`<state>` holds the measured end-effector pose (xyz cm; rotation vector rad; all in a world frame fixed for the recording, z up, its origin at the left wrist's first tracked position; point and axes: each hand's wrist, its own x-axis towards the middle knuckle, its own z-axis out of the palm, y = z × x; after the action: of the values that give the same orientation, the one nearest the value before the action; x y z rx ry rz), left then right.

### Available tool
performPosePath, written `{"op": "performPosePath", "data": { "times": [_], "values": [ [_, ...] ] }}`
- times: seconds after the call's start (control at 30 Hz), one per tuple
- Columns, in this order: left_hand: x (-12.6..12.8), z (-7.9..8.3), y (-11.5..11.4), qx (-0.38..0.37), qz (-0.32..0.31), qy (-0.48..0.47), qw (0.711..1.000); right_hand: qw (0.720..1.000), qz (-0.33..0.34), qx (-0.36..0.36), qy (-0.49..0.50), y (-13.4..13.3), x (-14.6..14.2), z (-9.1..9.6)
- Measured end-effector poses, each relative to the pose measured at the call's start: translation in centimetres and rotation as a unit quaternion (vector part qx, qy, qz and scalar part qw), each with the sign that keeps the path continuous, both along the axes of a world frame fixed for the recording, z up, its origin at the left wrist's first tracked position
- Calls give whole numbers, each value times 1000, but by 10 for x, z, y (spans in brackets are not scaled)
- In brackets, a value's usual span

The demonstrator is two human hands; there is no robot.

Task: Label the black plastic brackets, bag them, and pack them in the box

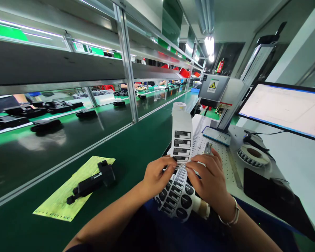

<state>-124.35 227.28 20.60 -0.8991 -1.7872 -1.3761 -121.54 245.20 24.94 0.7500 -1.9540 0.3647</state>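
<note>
Between my hands runs a white strip of labels (pixel 182 138) with black printed rectangles, coming from a roll (pixel 179 106) farther back. My left hand (pixel 159 175) pinches the strip's left edge with thumb and fingers. On the opposite edge, my right hand (pixel 208 175) is closed in a pinch too; a bracelet circles that wrist. Below the hands hangs another part of label sheet (pixel 176 196) with round and rectangular black labels, curving near a pale cylindrical core (pixel 201 207). Whether both label parts are one strip is hidden by my fingers.
A black device (pixel 94 182) lies on yellow paper (pixel 52 201) at left. Black parts (pixel 46 125) sit on the conveyor (pixel 105 127) behind a metal post (pixel 127 66). At right are a laser-marked machine (pixel 214 89), a monitor (pixel 283 108), a label roll (pixel 252 156) and a black mat (pixel 273 201).
</note>
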Motion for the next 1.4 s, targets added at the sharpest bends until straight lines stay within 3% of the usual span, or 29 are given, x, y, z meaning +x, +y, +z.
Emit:
{"op": "performPosePath", "data": {
  "times": [1.03, 1.4],
  "values": [
    [4, -2, 4, 55, -42, -95, 993, 1000, -2, -3, 3, -1, -1, -1],
    [10, -2, 5, 120, -134, -235, 955, 1000, -4, -3, -2, 0, 0, -2]
  ]
}}
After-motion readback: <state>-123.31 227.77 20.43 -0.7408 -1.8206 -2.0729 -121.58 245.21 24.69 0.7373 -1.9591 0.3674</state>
